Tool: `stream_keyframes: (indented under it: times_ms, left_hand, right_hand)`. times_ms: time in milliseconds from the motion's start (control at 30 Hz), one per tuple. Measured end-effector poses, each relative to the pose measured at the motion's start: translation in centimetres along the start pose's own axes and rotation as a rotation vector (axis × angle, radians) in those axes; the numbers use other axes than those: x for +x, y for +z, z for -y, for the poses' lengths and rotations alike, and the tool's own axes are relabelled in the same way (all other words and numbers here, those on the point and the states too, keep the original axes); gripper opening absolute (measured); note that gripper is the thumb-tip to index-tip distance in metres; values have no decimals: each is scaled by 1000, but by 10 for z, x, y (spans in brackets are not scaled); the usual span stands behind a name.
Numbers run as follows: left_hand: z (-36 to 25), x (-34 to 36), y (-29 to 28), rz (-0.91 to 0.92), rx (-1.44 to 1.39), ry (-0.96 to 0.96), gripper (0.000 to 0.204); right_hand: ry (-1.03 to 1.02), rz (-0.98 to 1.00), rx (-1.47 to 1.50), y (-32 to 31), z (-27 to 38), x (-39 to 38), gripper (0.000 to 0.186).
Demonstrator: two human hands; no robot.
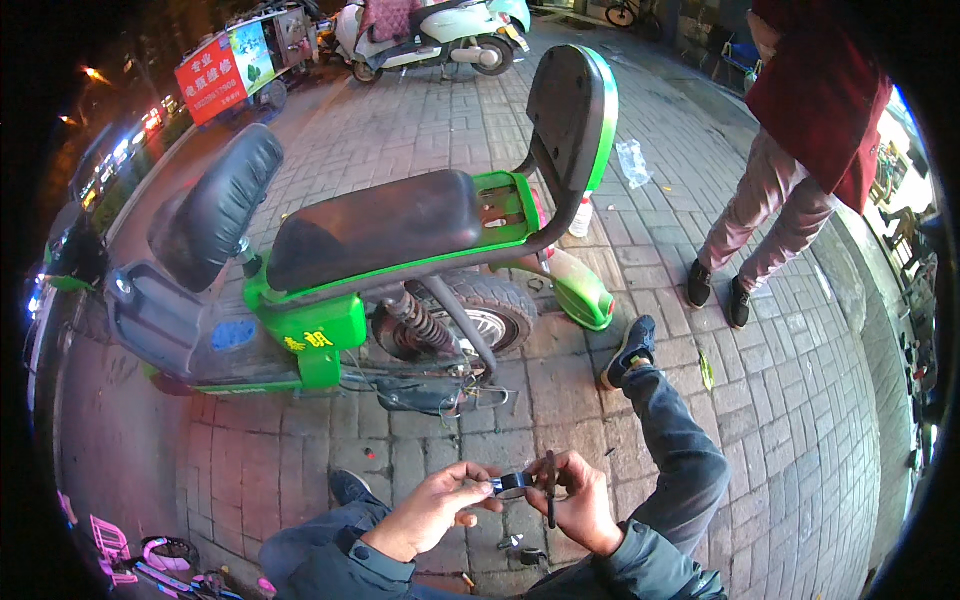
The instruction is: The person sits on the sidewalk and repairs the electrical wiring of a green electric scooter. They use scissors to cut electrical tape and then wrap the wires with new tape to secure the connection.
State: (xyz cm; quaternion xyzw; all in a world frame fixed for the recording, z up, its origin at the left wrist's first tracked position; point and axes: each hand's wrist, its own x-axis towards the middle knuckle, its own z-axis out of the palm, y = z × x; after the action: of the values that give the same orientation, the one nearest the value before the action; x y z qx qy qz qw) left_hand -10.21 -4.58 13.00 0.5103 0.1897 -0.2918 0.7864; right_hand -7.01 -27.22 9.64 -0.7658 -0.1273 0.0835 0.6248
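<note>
My left hand (440,505) pinches one end of a small black, curved, band-like part (514,486) with a shiny edge. From the other side, my right hand (580,497) grips a thin dark bar-shaped piece (551,490), which stands upright beside the band. I cannot tell whether bar and band are joined. Both hands are above the paving, between my legs. Ahead stands a green and black electric scooter (370,240), its rear wheel (490,320) showing under the seat. Its green rear mudguard (578,290) hangs low behind the wheel.
Small loose parts (525,550) lie on the bricks below my hands. A person in a dark red coat (820,110) stands at the right. A clear plastic piece (632,163) and a leaf (706,370) lie on the paving. A white scooter (440,35) is parked behind.
</note>
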Motion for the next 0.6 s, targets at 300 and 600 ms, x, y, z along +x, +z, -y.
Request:
stream_keyframes:
  times_ms: [300,600]
  left_hand:
    - [-25,-15,12,63,-264,278,10]
    - [-32,-18,21,-49,-200,478,10]
  right_hand:
    - [219,-117,437,3,20,7,33]
    - [248,402,473,19,28,-65,27]
